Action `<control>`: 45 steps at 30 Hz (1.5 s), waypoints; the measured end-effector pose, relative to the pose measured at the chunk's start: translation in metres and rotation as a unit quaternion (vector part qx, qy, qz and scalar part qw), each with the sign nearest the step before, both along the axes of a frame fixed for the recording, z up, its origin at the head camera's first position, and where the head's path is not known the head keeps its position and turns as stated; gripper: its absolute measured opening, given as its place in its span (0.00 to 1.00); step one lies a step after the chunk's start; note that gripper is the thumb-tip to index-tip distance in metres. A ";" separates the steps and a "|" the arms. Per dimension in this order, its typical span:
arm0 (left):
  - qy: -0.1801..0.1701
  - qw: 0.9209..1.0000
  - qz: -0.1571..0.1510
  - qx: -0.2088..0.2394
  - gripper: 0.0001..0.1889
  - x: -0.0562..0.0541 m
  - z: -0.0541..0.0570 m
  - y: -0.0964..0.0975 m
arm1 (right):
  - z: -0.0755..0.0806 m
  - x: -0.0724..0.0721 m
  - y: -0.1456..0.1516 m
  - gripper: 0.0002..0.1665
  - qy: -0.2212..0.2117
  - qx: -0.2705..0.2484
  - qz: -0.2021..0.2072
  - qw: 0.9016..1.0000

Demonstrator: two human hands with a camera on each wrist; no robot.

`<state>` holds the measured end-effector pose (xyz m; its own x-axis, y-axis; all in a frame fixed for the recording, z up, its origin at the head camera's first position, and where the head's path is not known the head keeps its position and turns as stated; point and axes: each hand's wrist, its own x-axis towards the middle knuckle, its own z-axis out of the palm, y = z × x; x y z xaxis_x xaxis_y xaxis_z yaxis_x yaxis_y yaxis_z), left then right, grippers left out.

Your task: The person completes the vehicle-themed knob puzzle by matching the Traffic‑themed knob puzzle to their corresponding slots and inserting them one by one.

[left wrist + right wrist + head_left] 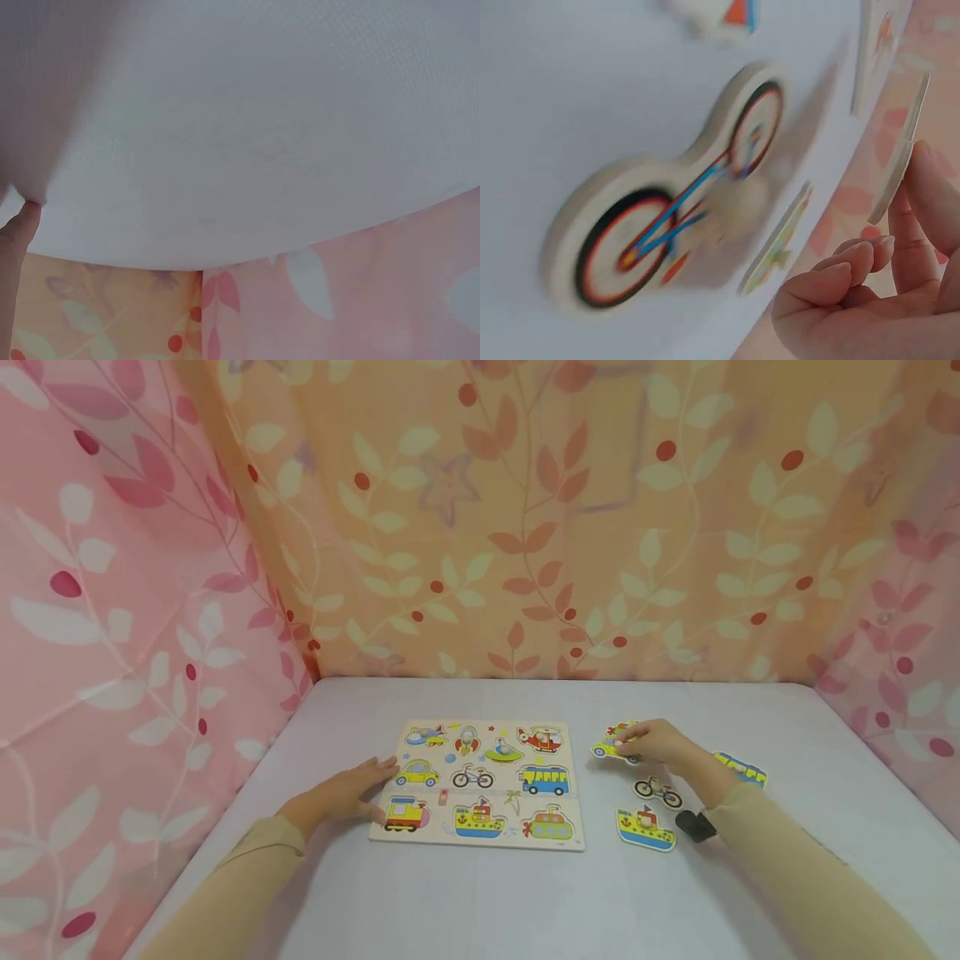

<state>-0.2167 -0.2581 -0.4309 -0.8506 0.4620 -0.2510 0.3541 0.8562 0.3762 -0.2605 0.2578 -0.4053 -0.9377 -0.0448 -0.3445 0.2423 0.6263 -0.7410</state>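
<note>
My right hand (660,743) pinches a flat wooden yellow car piece (611,750) just right of the puzzle board (465,837). In the right wrist view this piece (901,150) shows edge-on between thumb and finger, raised off the table. A partly hidden piece with red and green (622,727) is behind it. Below the hand lie a bicycle piece (658,792) and a boat piece (645,831). My left hand (348,789) is at the board's left edge, fingers extended. The left wrist view shows only one finger (22,225) of it.
A bus piece (742,768) lies right of my right wrist, partly covered by it. A black device (696,826) is on that wrist. The white table (480,902) ends at patterned curtains (480,527) behind and at both sides. The board carries several vehicle pictures.
</note>
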 end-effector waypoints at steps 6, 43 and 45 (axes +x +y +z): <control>-0.003 1.000 0.001 0.002 0.48 0.000 0.001 0.002 | 0.008 0.002 -0.026 0.17 0.007 0.010 0.003 1.000; -0.004 1.000 0.006 -0.008 0.49 0.000 0.004 0.001 | 0.005 0.002 -0.135 0.09 0.005 -0.040 0.041 0.998; -0.006 1.000 0.009 -0.010 0.49 0.000 0.003 0.001 | 0.003 0.002 -0.139 0.09 0.011 -0.037 0.045 0.998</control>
